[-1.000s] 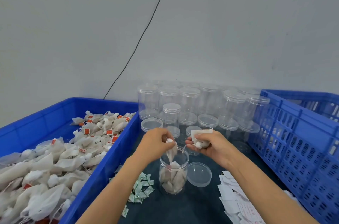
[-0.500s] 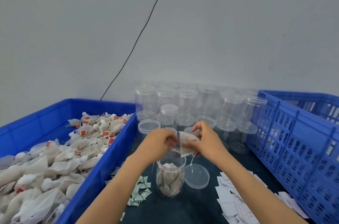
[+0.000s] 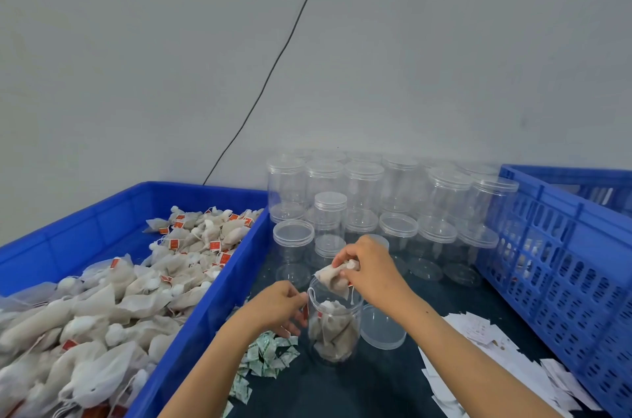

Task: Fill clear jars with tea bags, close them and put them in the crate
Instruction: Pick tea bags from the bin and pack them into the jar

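An open clear jar (image 3: 335, 328), partly filled with tea bags, stands on the dark table in front of me. My right hand (image 3: 371, 267) pinches a tea bag (image 3: 333, 277) just above the jar's mouth. My left hand (image 3: 278, 310) holds the jar's left side with curled fingers. The jar's clear lid (image 3: 383, 327) lies flat to the right of the jar. A blue bin (image 3: 219, 311) on the left holds a heap of tea bags (image 3: 113, 304). The blue slotted crate (image 3: 561, 267) stands at the right.
Several empty clear jars with lids (image 3: 362, 192) are stacked against the wall behind the open jar. Small green-white sachets (image 3: 266, 356) lie left of the jar, and white paper slips (image 3: 485, 363) are scattered at the right. A black cable (image 3: 273, 68) runs up the wall.
My right hand has taken over the tea bag and brought it over the jar's mouth. My left hand has dropped from the bag to the jar's side.
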